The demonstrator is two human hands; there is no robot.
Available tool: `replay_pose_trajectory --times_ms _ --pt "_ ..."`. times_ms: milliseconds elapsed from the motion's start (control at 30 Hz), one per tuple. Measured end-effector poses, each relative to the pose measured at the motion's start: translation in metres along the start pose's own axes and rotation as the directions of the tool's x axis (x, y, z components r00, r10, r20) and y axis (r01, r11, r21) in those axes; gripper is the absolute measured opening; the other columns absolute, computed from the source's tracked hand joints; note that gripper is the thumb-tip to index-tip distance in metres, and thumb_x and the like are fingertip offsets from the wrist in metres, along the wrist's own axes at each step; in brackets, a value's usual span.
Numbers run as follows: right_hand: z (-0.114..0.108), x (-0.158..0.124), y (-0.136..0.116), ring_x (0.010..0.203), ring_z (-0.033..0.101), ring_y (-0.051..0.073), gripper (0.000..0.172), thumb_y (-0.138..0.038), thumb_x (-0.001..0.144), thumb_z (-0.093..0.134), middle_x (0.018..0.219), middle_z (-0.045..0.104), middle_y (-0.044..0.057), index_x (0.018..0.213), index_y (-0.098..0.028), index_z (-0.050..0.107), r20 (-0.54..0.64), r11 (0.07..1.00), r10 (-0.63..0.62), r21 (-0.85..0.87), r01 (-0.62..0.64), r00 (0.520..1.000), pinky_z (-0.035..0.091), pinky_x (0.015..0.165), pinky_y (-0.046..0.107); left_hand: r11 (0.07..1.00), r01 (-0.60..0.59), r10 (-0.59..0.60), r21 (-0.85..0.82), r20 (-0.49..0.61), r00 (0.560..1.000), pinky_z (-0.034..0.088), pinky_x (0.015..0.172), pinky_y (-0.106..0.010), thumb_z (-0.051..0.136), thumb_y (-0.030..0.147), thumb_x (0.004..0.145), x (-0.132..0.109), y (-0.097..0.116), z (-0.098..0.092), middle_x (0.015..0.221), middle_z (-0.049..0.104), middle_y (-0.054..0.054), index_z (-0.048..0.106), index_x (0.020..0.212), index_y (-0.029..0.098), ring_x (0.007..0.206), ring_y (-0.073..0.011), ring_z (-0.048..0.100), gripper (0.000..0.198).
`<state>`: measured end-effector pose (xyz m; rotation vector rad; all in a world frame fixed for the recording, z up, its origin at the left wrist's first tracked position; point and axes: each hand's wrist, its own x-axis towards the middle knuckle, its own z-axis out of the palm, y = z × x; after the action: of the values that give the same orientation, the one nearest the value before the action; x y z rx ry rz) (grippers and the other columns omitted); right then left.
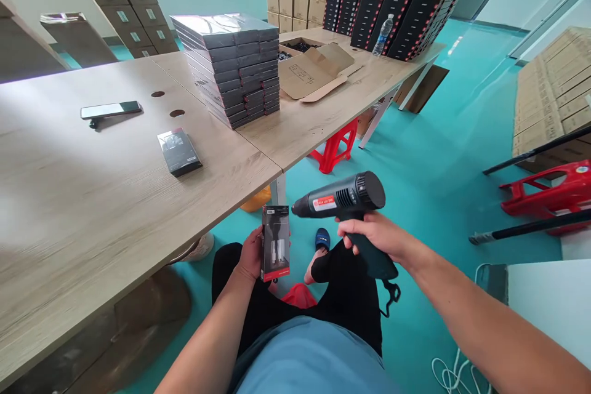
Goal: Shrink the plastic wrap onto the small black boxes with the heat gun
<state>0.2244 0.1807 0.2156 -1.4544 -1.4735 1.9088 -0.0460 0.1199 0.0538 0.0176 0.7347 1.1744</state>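
Note:
My left hand (250, 253) grips a small black product box (276, 240) with a red lower edge, held upright above my lap. Wrapped round the handle of a dark heat gun (341, 196) is my right hand (369, 235). The gun's nozzle points left, close to the upper right side of the box and apart from it. On the table to the left lies another flat black box (179, 152). Beyond it stands a tall stack of shiny wrapped black boxes (231, 71). Part of my left fingers is hidden behind the box.
The wooden table (115, 197) runs along my left and ahead. It bears a phone (111, 110), an open carton (314, 68), a water bottle (383, 36) and rows of black boxes (392, 18). Red stools (549, 194) stand on the floor. A white cable (455, 375) lies at lower right.

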Motion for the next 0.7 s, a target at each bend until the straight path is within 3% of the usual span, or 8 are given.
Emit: replay_pose_trajectory --times_ms 133,200,267,367,433,533,600,700 --pt "0.005 -0.02 0.019 0.05 0.056 0.013 0.01 -0.026 0.073 0.068 0.057 0.065 -0.001 0.075 -0.016 0.07 0.271 0.987 0.145 -0.105 -0.121 0.952 0.049 0.051 0.027 0.999 -0.023 0.022 -0.042 -0.039 0.999 0.058 0.078 -0.044 0.049 0.043 0.091 0.003 0.003 -0.005 0.097 0.074 -0.017 0.067 0.116 0.009 0.086 -0.0314 0.072 0.046" --pt "0.008 -0.028 0.035 0.053 0.058 0.014 0.012 -0.026 0.072 0.07 0.062 0.066 -0.001 0.078 -0.016 0.071 0.33 0.987 0.159 -0.079 -0.141 0.931 0.049 0.051 0.027 0.996 -0.059 0.055 -0.071 -0.057 0.997 0.058 0.08 -0.045 0.052 0.046 0.09 0.006 0.005 -0.008 0.099 0.074 -0.016 0.066 0.118 0.011 0.088 -0.0315 0.072 0.047" --pt "0.009 -0.031 0.05 0.06 0.061 0.014 0.016 -0.03 0.074 0.07 0.072 0.068 0.002 0.082 -0.016 0.071 0.263 0.992 0.119 0.016 -0.127 0.957 0.05 0.053 0.027 0.987 -0.126 0.116 -0.102 -0.1 0.988 0.058 0.081 -0.045 0.054 0.05 0.089 0.009 0.006 -0.011 0.099 0.074 -0.016 0.066 0.117 0.011 0.089 -0.0319 0.072 0.05" --pt "0.012 -0.032 0.066 0.068 0.062 0.014 0.023 -0.037 0.08 0.068 0.085 0.069 0.003 0.091 -0.017 0.071 0.068 0.984 0.077 0.156 -0.087 0.995 0.052 0.059 0.027 0.955 -0.25 0.216 -0.158 -0.201 0.955 0.058 0.081 -0.044 0.054 0.053 0.088 0.017 0.006 -0.016 0.098 0.073 -0.015 0.066 0.111 0.011 0.09 -0.03 0.071 0.049" --pt "0.019 -0.033 0.07 0.068 0.062 0.014 0.026 -0.038 0.079 0.07 0.086 0.069 0.003 0.095 -0.017 0.071 0.072 0.976 0.086 0.194 -0.099 0.994 0.051 0.059 0.027 0.929 -0.325 0.267 -0.176 -0.289 0.919 0.058 0.081 -0.044 0.053 0.047 0.089 0.024 0.004 -0.02 0.092 0.073 -0.012 0.066 0.103 0.015 0.087 -0.0279 0.071 0.037" --pt "0.035 -0.034 0.069 0.068 0.063 0.015 0.03 -0.041 0.076 0.073 0.084 0.069 0.004 0.093 -0.017 0.072 0.19 0.968 0.074 0.224 -0.117 0.979 0.051 0.058 0.028 0.895 -0.418 0.349 -0.153 -0.345 0.872 0.058 0.076 -0.045 0.049 0.035 0.089 0.034 0.0 -0.025 0.074 0.069 -0.008 0.062 0.081 0.018 0.075 -0.0264 0.07 0.023" --pt "0.042 -0.033 0.067 0.068 0.062 0.016 0.031 -0.044 0.076 0.072 0.079 0.069 0.004 0.091 -0.016 0.071 0.137 0.969 0.029 0.241 -0.062 0.99 0.051 0.06 0.028 0.884 -0.433 0.35 -0.173 -0.368 0.862 0.058 0.073 -0.042 0.045 0.032 0.09 0.039 -0.002 -0.026 0.069 0.066 -0.008 0.059 0.073 0.018 0.07 -0.025 0.069 0.026" --pt "0.044 -0.029 0.064 0.069 0.062 0.016 0.029 -0.044 0.08 0.069 0.077 0.069 0.003 0.092 -0.017 0.07 0.01 0.979 -0.006 0.204 0.004 1.0 0.051 0.06 0.027 0.875 -0.416 0.277 -0.246 -0.452 0.848 0.058 0.07 -0.037 0.04 0.035 0.094 0.04 -0.005 -0.024 0.074 0.067 -0.008 0.059 0.078 0.018 0.074 -0.0235 0.069 0.03"
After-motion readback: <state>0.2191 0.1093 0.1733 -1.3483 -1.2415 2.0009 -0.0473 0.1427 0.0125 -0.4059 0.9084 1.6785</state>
